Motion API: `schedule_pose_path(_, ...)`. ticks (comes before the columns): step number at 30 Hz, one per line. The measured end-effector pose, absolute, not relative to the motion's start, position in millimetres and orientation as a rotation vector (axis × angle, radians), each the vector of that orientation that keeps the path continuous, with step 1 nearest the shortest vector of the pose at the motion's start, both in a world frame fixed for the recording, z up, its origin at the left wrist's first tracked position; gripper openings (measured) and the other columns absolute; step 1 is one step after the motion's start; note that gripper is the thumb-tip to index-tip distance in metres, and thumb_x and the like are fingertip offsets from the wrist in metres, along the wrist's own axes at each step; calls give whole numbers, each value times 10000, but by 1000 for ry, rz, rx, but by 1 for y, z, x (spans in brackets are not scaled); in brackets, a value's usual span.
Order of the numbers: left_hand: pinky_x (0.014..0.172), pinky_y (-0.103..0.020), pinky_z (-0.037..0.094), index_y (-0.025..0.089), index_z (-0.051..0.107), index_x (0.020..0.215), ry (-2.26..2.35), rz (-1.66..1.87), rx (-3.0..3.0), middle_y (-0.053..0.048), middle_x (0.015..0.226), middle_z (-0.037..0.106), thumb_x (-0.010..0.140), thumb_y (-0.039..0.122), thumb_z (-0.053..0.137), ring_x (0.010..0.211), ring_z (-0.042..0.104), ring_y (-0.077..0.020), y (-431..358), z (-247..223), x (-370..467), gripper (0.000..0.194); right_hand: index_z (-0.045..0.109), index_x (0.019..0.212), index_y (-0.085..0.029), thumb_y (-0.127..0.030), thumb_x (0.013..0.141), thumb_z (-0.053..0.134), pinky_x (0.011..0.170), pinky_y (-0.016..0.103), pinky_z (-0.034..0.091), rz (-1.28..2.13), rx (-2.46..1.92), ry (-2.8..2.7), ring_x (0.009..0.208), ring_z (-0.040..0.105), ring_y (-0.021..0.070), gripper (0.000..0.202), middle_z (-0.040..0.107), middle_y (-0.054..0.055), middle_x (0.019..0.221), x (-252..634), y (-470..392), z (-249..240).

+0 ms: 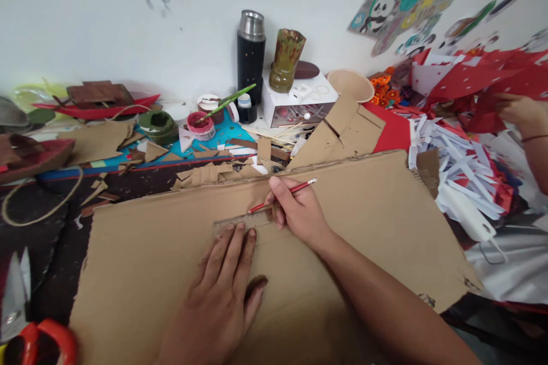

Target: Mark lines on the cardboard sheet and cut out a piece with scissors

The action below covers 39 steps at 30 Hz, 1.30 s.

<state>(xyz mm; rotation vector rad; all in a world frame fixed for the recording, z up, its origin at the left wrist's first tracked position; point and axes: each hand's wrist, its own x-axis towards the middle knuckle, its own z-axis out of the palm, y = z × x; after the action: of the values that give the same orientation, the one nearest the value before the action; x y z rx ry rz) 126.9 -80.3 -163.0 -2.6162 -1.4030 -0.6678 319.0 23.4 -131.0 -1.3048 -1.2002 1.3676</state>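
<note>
A large sheet of brown cardboard (141,262) lies flat in front of me. On it rests a short clear ruler (235,220), slightly slanted. My left hand (226,279) lies open, its fingertips pressing the ruler's lower edge. My right hand (298,208) is closed round a red pencil (295,188). The pencil leans low, its tip at the ruler's upper edge and its white end up to the right. Part of the ruler's right end is hidden by my right hand.
Red-handled scissors (47,336) lie at the lower left. Behind the cardboard stand a black thermos (250,51), a pink paint pot (201,125), a green pot (158,125) and cardboard scraps. At right are white paper strips (458,154) and another person's hand (518,114) at red paper.
</note>
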Motion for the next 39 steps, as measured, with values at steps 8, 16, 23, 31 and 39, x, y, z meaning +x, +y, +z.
schedule_pose_path(8,1289,-477,295,38,584,1520,-1387,-655,-2623,-255,1509,702,1090,406,497,1430,586,-389,-80,-161,127,573,659,763,-201,-726,1031,630,389,200,360,1359,-1293,-1222,345,488,96,590,542,-61,435,319,24,-134)
schedule_pose_path(16,1304,-472,278,41,572,1537,-1407,-677,-2629,-256,1530,687,1083,411,523,1436,581,-387,-81,-163,127,588,654,762,-207,-708,1040,619,398,211,365,1336,-1325,-1248,357,493,102,575,538,-65,444,318,22,-131)
schedule_pose_path(23,1320,-481,264,53,517,1598,-1428,-677,-2646,-252,1556,667,1074,422,543,1460,568,-394,-82,-164,127,641,654,752,-214,-705,1049,605,415,219,376,1303,-1357,-1282,360,487,102,576,527,-67,441,318,21,-130)
schedule_pose_path(31,1337,-473,232,30,553,1562,-1389,-651,-2639,-263,1562,659,1062,393,552,1465,562,-394,-81,-165,125,618,640,742,-218,-681,1055,611,412,221,375,1323,-1345,-1260,363,487,106,560,524,-68,443,317,21,-130)
schedule_pose_path(39,1329,-484,251,36,529,1586,-1363,-615,-2641,-253,1571,655,1043,359,580,1471,566,-395,-81,-165,123,634,660,752,-216,-672,1076,593,433,228,387,1334,-1313,-1282,374,491,106,563,532,-64,447,319,21,-133)
